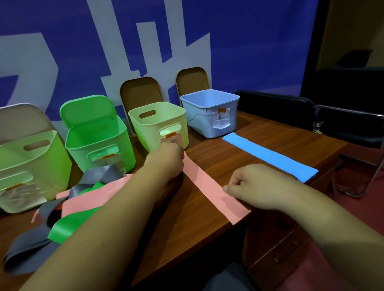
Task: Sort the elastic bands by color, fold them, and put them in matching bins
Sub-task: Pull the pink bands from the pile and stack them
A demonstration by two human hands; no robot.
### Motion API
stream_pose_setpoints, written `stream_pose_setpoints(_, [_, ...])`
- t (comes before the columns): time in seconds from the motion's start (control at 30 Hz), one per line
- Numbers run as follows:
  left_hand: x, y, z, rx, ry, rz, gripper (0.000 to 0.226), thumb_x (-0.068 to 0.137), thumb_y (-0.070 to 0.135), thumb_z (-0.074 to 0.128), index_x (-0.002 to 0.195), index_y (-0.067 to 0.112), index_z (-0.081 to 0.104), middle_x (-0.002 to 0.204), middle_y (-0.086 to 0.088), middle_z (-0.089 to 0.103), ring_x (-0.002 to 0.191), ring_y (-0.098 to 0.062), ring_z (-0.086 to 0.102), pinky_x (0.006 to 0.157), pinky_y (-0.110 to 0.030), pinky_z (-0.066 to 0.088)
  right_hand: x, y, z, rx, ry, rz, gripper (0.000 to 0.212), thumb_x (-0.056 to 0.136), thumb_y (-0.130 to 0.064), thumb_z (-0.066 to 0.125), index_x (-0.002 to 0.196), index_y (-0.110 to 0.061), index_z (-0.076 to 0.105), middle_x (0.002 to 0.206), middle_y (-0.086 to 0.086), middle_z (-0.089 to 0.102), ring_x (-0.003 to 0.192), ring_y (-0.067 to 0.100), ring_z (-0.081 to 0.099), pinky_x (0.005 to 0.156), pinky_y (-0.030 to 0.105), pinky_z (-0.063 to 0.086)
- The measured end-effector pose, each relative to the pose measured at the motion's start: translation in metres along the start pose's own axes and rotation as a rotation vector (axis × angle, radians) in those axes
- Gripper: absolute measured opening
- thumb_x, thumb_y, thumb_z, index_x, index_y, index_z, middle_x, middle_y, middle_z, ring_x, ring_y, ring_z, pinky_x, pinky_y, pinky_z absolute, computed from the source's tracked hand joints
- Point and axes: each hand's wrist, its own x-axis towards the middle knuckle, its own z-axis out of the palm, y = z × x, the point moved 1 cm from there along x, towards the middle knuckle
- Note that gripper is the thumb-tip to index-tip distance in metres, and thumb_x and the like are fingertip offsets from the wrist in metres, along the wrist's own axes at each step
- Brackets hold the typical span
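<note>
A pink elastic band (pixel 208 184) lies stretched flat across the wooden table (pixel 213 222). My left hand (pixel 165 161) grips its far end in front of the pale yellow-green bin (pixel 160 124). My right hand (pixel 254 184) pinches the band near its close end at the table edge. A blue band (pixel 270 156) lies flat to the right, below the light blue bin (pixel 209 112). A heap of grey (pixel 24 252), green (pixel 67 222) and pink (pixel 86 199) bands sits at the left.
Two more green bins (pixel 96 137) (pixel 24 169) stand in the row at the left, with lids leaning behind. A blue banner hangs at the back. Black chairs (pixel 353 113) stand to the right of the table, over red floor.
</note>
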Motion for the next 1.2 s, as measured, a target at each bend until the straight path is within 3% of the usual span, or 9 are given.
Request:
stream_pose_setpoints(0.13, [-0.033,-0.023,-0.038,0.006,-0.026,0.069,0.02,0.096,0.027,0.07,0.114,0.025,0.077,0.105,0.002,0.072,0.094,-0.018,0.068,0.088,-0.039,0.063,0.011,-0.025,0.014,0.084,0.04,-0.034,0.023,0.102,-0.049,0.061,0.102,-0.031,0.074,0.1,-0.01,0.071,0.091,0.006,0.063,0.075,0.029,0.053])
stream_pose_setpoints(0.23, [-0.067,-0.049,-0.064,0.04,-0.103,0.092,0.018,0.096,0.031,0.071,0.113,0.025,0.075,0.104,0.005,0.071,0.094,-0.014,0.065,0.078,-0.029,0.053,0.021,-0.051,0.029,0.153,0.044,-0.102,0.02,0.101,-0.049,0.062,0.098,-0.033,0.074,0.111,-0.009,0.071,0.099,0.008,0.064,0.081,0.033,0.053])
stream_pose_setpoints(0.4, [-0.111,-0.095,-0.066,0.179,-0.183,0.11,0.035,0.087,0.046,0.078,0.119,0.033,0.072,0.112,0.005,0.064,0.101,-0.02,0.061,0.087,-0.037,0.055,0.037,-0.098,0.054,0.186,-0.011,-0.2,0.014,0.1,-0.045,0.064,0.099,-0.036,0.074,0.093,-0.011,0.07,0.087,0.01,0.066,0.074,0.032,0.056])
stream_pose_setpoints(0.6, [-0.129,-0.124,-0.067,-0.05,-0.035,0.101,0.022,0.094,0.029,0.076,0.115,0.026,0.075,0.109,0.007,0.073,0.099,-0.012,0.068,0.09,-0.035,0.059,0.049,-0.14,0.077,0.201,-0.041,-0.268,0.015,0.1,-0.041,0.067,0.111,-0.034,0.074,0.097,-0.012,0.069,0.087,0.008,0.064,0.074,0.031,0.054])
stream_pose_setpoints(0.73, [-0.139,-0.134,-0.083,-0.23,0.097,0.096,0.014,0.094,0.032,0.075,0.108,0.032,0.076,0.096,0.014,0.072,0.089,-0.007,0.066,0.082,-0.035,0.059,0.055,-0.154,0.084,0.291,-0.024,-0.27,0.028,0.098,-0.042,0.069,0.123,-0.03,0.069,0.092,-0.01,0.07,0.08,0.01,0.066,0.063,0.028,0.046])
stream_pose_setpoints(0.83, [-0.143,-0.138,-0.093,-0.344,0.14,0.103,0.013,0.095,0.036,0.074,0.107,0.035,0.076,0.097,0.017,0.072,0.089,-0.001,0.065,0.083,-0.034,0.059,0.055,-0.16,0.08,0.416,-0.024,-0.261,0.023,0.102,-0.044,0.066,0.119,-0.029,0.071,0.084,-0.011,0.068,0.079,0.007,0.064,0.063,0.027,0.043])
stream_pose_setpoints(0.97, [-0.147,-0.145,-0.103,-0.487,0.123,0.099,0.013,0.096,0.046,0.073,0.105,0.039,0.078,0.095,0.019,0.075,0.089,0.001,0.067,0.083,-0.033,0.059,0.056,-0.17,0.071,0.613,-0.022,-0.183,0.038,0.105,-0.055,0.057,0.1,-0.024,0.078,0.092,0.0,0.076,0.078,0.018,0.065,0.065,0.032,0.047])
stream_pose_setpoints(1.1, [-0.15,-0.15,-0.101,-0.501,0.101,0.123,0.016,0.098,0.048,0.071,0.105,0.038,0.081,0.093,0.021,0.077,0.086,0.005,0.069,0.083,-0.033,0.061,0.062,-0.174,0.075,0.928,-0.077,-0.123,0.029,0.106,-0.047,0.062,0.102,-0.024,0.08,0.095,0.0,0.082,0.069,0.015,0.056,0.056,0.03,0.043])
stream_pose_setpoints(1.2, [-0.154,-0.15,-0.099,-0.519,0.089,0.135,0.016,0.1,0.044,0.069,0.106,0.037,0.083,0.092,0.021,0.077,0.085,0.003,0.069,0.081,-0.032,0.059,0.064,-0.175,0.08,0.929,-0.078,-0.174,0.027,0.107,-0.041,0.062,0.103,-0.024,0.082,0.095,-0.004,0.082,0.068,0.013,0.055,0.056,0.028,0.044])
